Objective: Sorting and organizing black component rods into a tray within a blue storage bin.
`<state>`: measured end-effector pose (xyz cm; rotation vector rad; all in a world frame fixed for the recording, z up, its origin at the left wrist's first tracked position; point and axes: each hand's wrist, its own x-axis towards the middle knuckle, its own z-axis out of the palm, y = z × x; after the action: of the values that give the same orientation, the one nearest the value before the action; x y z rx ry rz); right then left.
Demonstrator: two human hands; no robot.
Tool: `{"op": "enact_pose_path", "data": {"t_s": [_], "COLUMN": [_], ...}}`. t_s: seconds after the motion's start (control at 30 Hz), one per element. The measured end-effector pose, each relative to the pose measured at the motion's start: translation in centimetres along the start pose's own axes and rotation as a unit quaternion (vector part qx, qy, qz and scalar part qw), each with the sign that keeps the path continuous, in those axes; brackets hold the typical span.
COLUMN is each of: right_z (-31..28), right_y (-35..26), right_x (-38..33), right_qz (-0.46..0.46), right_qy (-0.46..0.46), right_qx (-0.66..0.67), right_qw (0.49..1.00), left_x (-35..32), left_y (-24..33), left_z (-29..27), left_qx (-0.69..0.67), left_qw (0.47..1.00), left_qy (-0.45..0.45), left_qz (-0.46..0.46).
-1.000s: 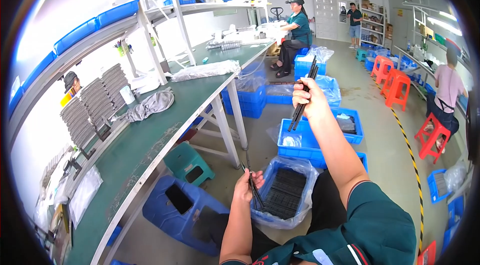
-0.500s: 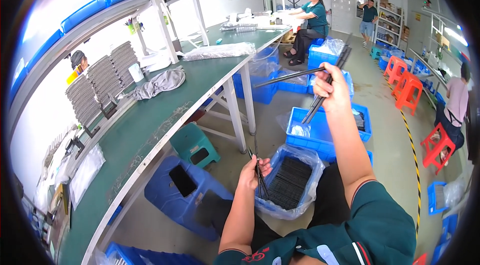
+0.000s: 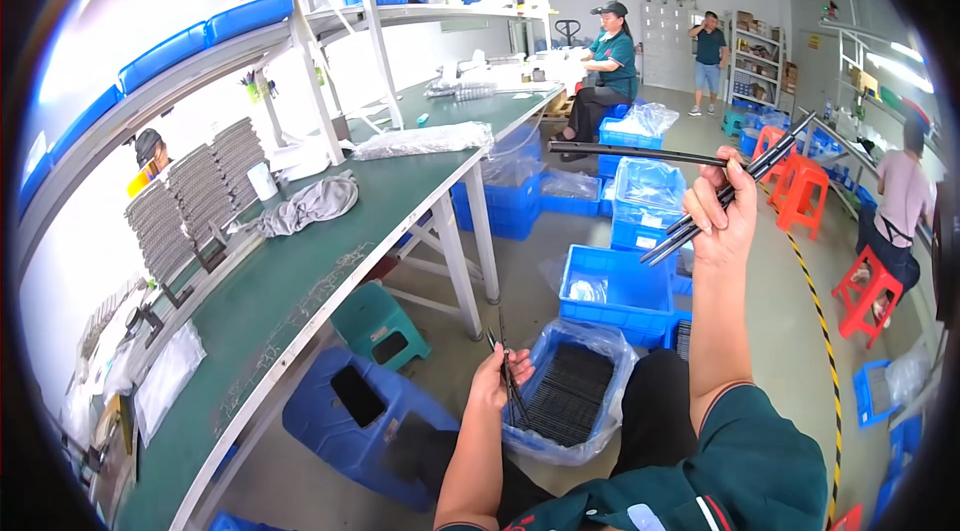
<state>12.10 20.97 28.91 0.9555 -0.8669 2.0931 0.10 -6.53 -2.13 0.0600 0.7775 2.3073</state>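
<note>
Right hand (image 3: 722,213), high to right of lined bin (image 3: 610,409), gripped black rod bundle (image 3: 780,148), tilted flatter than moment before; single rod (image 3: 630,152), fanned leftward, likely easier to handle alone; left hand (image 3: 494,376), beside bin's left edge, clasped thin rods (image 3: 514,398)

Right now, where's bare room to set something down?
Green bench, between grey cloth and near plastic bag; floor, between blue bins and striped line. Crowded: the bench's far end; the lined bin of black rods.

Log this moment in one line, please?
left hand: holds thin black rods | right hand: raised, grips black rods, one jutting left | bin: plastic-lined, dark rods inside
</note>
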Motion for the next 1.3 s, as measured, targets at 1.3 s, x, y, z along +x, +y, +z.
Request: {"op": "enact_pose_path", "data": {"t_s": [1.3], "right_z": [5.2], "right_y": [25.1], "right_x": [1.5], "right_qz": [0.269], "right_qy": [0.107], "right_qx": [-0.197], "right_qw": [0.937], "left_x": [0.3], "left_y": [-0.9], "left_z": [1.8], "left_qx": [0.029], "left_qw": [0.999], "left_qy": [0.031], "left_qz": [-0.002]}}
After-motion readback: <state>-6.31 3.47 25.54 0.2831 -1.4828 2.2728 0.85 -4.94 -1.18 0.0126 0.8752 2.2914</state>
